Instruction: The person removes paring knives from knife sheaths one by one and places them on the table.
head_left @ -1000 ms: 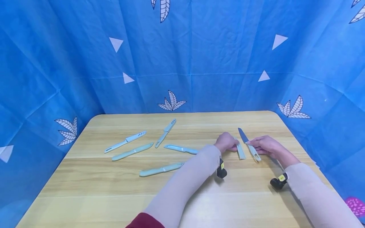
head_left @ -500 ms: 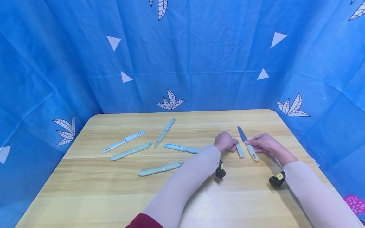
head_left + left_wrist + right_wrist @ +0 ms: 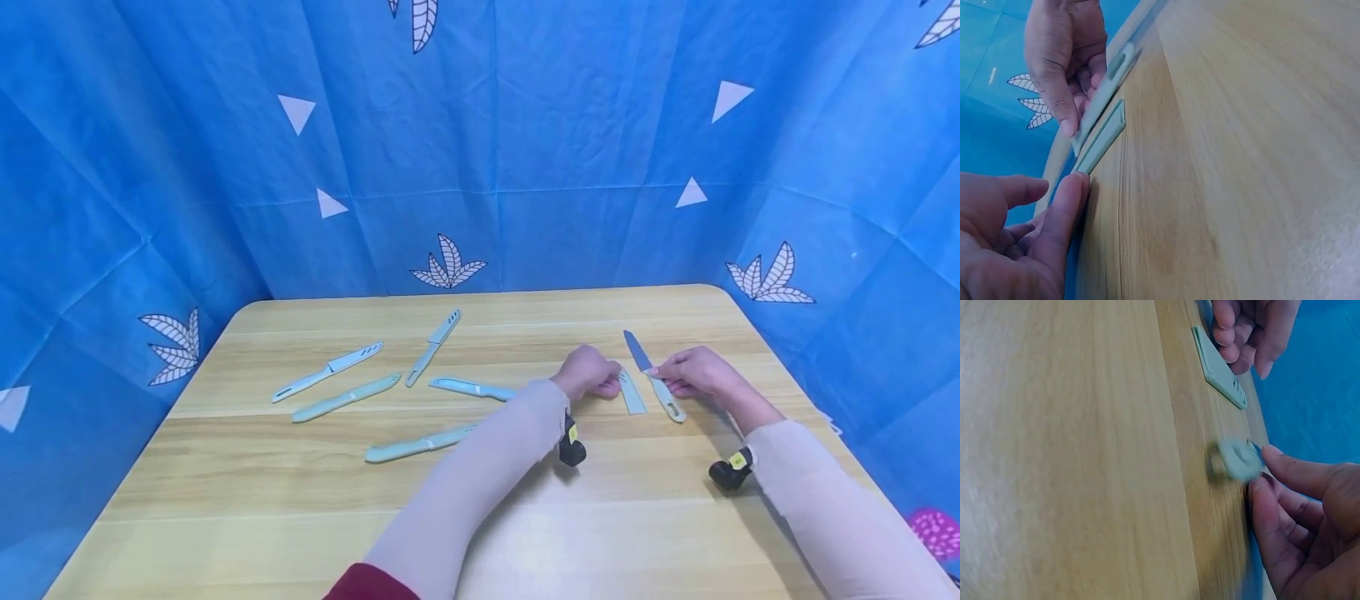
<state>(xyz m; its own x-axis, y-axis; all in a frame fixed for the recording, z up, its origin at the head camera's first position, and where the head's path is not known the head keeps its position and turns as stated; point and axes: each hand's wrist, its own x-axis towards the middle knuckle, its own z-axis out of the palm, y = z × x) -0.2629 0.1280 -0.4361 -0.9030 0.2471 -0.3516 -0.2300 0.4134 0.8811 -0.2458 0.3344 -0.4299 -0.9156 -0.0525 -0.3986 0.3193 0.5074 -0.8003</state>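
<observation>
On the right side of the desk [image 3: 600, 517]: one unsheathed knife [image 3: 660, 391], with a loose sheath [image 3: 632, 393] lying flat to its left, apart from the handle [image 3: 667, 403]. Pinching noted at the right hand [image 3: 696, 372], with fingers at the handle near the base of the blade [image 3: 638, 352]. At the left hand [image 3: 590, 371], fingers loosely parted beside the slotted end of the sheath, without a grip; cannot confirm contact.

Principal hazard, as judged: a cut to the left hand, from any leftward swing of the bare blade, pointing toward the far edge of the desk and opposite to the wide end of the sheath. Secondary: twisting of the knife in so small a pinch. Also possible: skidding of the sheath under a push, for want of a hold. Lesser concern: dragging of two sheathed knives [image 3: 420, 444] by the left sleeve [image 3: 468, 483], crossing low in front of them.
</observation>
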